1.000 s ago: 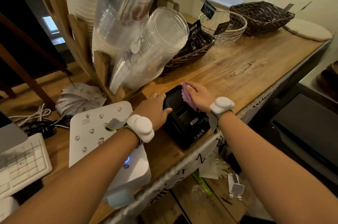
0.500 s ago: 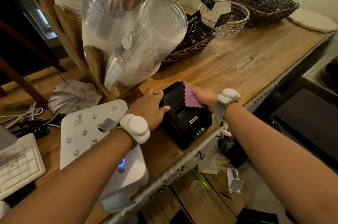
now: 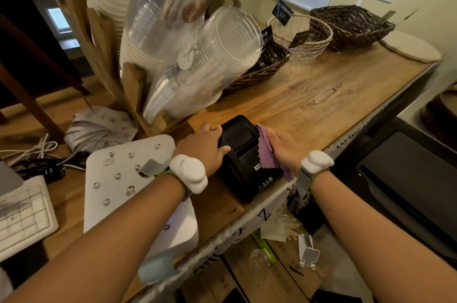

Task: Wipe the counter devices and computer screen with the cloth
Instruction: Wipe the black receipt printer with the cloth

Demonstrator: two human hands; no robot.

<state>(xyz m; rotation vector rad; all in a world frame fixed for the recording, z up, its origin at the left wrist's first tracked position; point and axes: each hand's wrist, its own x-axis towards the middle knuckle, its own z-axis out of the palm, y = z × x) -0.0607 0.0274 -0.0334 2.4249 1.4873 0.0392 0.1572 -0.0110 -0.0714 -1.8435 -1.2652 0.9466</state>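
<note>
A small black receipt printer (image 3: 243, 154) sits near the front edge of the wooden counter (image 3: 309, 100). My left hand (image 3: 202, 147) grips the printer's left side, thumb on its top. My right hand (image 3: 284, 148) presses a purple cloth (image 3: 265, 152) flat against the printer's right side; the cloth hangs down past the counter edge. A white label printer (image 3: 128, 174) with cartoon stickers stands just left of the black one. A corner of a white keyboard (image 3: 22, 218) shows at the far left. The computer screen is out of view.
A wooden rack with stacked clear lids and paper cups (image 3: 188, 38) leans close behind the printers. Wicker and wire baskets (image 3: 301, 33) line the back. Cables (image 3: 37, 161) and crumpled paper (image 3: 99, 127) lie at the left. A dark appliance (image 3: 408, 179) stands below at the right.
My right hand has slid the cloth from the printer's top down onto its right side, toward the front. My left hand has stayed on the printer's left side.
</note>
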